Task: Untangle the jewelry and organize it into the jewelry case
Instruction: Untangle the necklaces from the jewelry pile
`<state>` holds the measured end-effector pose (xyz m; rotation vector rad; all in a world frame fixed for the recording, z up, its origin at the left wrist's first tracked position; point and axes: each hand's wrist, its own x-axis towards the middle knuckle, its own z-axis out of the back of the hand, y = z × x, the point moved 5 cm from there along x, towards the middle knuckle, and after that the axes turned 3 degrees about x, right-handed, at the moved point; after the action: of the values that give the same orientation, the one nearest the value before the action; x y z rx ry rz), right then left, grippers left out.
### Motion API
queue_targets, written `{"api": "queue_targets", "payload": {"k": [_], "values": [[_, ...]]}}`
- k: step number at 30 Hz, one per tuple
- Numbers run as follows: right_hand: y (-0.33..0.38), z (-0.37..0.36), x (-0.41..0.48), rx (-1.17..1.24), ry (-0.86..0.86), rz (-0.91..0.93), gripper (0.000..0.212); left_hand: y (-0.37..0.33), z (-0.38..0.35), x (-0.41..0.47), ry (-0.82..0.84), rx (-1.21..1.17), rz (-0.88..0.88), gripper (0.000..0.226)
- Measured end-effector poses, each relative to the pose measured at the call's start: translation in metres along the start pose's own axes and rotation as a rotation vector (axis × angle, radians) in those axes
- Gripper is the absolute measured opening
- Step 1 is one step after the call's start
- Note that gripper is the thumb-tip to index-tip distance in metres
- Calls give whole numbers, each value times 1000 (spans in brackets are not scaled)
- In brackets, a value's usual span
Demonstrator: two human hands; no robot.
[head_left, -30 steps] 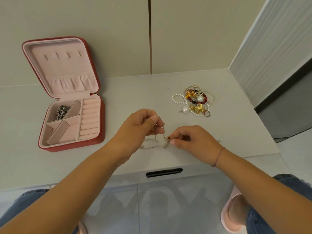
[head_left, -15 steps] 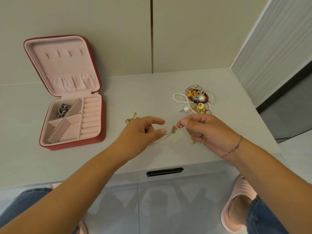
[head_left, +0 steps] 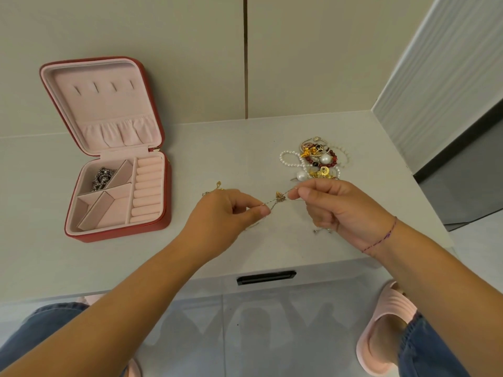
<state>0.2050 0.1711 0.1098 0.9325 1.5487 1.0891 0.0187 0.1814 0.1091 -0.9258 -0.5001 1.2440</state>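
A thin chain with a small gold knot of charms stretches just above the desk between both hands. The left hand pinches one part between thumb and forefinger; the right hand pinches the other, fingers curled. A tangled jewelry pile lies just beyond the right hand. The open jewelry case sits at the left, a silver piece in its far-left compartment

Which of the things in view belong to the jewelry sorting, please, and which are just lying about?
Belong: thin chain pinched between left hand and right hand; tangled jewelry pile; open jewelry case; silver piece in it.
Just there: drawer handle; pink slipper; wrist thread.
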Motion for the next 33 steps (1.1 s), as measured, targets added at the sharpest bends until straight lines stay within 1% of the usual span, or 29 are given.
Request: {"api": "queue_targets", "payload": {"k": [4, 5, 7, 9, 10, 14, 17, 19, 22, 25, 29, 33], "values": [[0, 1, 0, -79, -30, 49, 15, -1, 3, 2, -53, 191, -59, 10], [0, 2, 0, -98, -42, 54, 18, -1, 4, 2, -55, 194, -64, 10], [0, 3, 1, -128, -62, 56, 22, -2, 2, 2, -3, 59, -35, 11], [-1, 3, 1, -121, -65, 54, 21, -3, -2, 0, 57, -112, 26, 14], [-1, 3, 2, -99, -56, 56, 18, -3, -4, -1, 67, -140, 50, 15], [-2, -1, 3, 85, -3, 35, 17, -2, -12, -3, 98, -140, 93, 17], [-2, -5, 2, 122, 20, 10, 10, -3, -15, -6, 122, -195, 112, 16], [0, -7, 2, 138, 26, 1, 14, -3, -14, -5, 97, -238, 120, 16], [1, -8, 0, 114, 32, 1, 16, -10, -12, -5, 97, -310, 114, 17], [3, -9, -1, 76, 45, 16, 12, -11, -11, -7, 84, -373, 130, 20], [5, -11, -3, 25, 55, 20, 15, -7, -11, -5, 62, -421, 169, 21], [4, -12, -3, -1, 44, 32, 12, -7, -11, -5, 59, -482, 136, 18]]}}
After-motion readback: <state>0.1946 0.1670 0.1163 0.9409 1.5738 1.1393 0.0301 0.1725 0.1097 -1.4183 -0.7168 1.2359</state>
